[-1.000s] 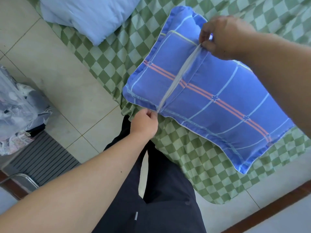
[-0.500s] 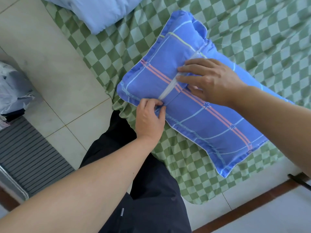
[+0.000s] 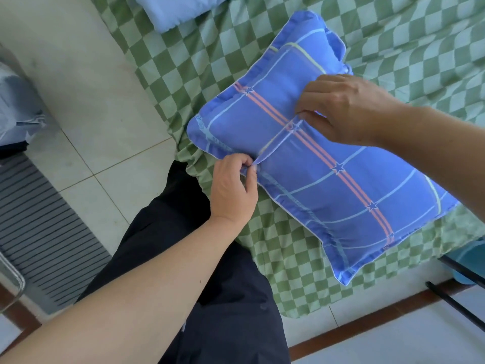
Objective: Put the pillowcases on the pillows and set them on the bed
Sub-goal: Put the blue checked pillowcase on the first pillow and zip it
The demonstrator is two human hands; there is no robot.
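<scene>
A pillow in a blue checked pillowcase (image 3: 328, 185) with pink stripes lies on the bed's green checked sheet (image 3: 393, 35), near the bed's corner. My left hand (image 3: 233, 187) pinches the pillowcase's near edge at the end of the back opening. My right hand (image 3: 343, 109) presses and grips the fabric at the middle of that opening, which is drawn nearly together. A second pillow, pale blue (image 3: 178, 9), rests on the sheet at the top edge.
Pale floor tiles (image 3: 86, 106) lie left of the bed. A striped mat (image 3: 42, 232) and a metal frame are at the lower left. A heap of grey-blue cloth (image 3: 15, 111) sits at the left edge. My dark trousers are below the pillow.
My right hand slid from the far end of the opening down to its middle. The white strip of inner pillow that showed is now covered. The left hand kept its pinch.
</scene>
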